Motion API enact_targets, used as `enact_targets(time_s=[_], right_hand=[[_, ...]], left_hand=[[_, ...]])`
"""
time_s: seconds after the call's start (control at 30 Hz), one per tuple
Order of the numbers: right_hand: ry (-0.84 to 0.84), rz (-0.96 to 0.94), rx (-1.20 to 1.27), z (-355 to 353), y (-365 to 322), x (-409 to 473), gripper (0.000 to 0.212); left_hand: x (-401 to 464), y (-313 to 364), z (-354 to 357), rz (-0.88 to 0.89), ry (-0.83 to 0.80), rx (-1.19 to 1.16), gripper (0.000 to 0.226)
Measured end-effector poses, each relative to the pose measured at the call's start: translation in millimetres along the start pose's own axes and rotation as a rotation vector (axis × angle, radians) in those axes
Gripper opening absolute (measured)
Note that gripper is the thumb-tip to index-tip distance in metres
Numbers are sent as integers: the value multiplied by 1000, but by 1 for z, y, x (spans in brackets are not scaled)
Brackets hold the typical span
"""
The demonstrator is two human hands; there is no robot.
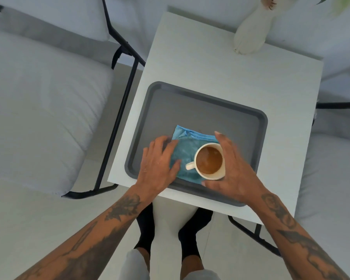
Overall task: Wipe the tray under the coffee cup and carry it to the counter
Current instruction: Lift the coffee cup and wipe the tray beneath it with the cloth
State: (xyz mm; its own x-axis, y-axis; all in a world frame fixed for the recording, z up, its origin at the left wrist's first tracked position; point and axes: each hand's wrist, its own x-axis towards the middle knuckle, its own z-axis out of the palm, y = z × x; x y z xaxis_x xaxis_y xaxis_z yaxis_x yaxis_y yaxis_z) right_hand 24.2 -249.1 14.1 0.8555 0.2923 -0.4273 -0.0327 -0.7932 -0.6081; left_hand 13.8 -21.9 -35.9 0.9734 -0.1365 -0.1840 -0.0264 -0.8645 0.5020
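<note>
A dark grey tray lies on a small white table. A folded blue cloth rests on the tray's near half. My left hand lies flat on the cloth's left part, fingers spread. A white cup of coffee, handle pointing left, is over the cloth's right part. My right hand curls around the cup's right side, thumb below it and fingers behind. I cannot tell whether the cup rests on the cloth or is lifted.
A white vase stands at the table's far right corner. White cushioned chairs with black frames flank the table on the left and right. My feet in black socks stand under the table's near edge.
</note>
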Motion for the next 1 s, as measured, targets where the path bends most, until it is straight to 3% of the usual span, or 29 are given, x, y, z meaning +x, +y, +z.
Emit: enact_targets(time_s=[0.13, 0.2, 0.33, 0.47, 0.63, 0.83, 1.0], right_hand=[[124, 193, 452, 16, -2, -18, 122], [166, 216, 570, 22, 1, -30, 106], [364, 340, 568, 40, 8, -47, 57], [444, 433, 586, 59, 9, -39, 38], [440, 496, 638, 65, 9, -27, 50], [411, 478, 660, 64, 15, -30, 53], [313, 418, 615, 61, 21, -39, 77]], left_hand=[[4, 23, -6, -426, -16, -368, 42], [8, 29, -5, -514, -53, -436, 41], [9, 32, -5, -476, -87, -387, 26], [2, 29, -1, -403, -43, -343, 21], [-7, 39, -1, -429, 2, -479, 20], [-10, 52, -6, -607, 74, -734, 40], [-14, 48, -10, -461, 59, -723, 34]])
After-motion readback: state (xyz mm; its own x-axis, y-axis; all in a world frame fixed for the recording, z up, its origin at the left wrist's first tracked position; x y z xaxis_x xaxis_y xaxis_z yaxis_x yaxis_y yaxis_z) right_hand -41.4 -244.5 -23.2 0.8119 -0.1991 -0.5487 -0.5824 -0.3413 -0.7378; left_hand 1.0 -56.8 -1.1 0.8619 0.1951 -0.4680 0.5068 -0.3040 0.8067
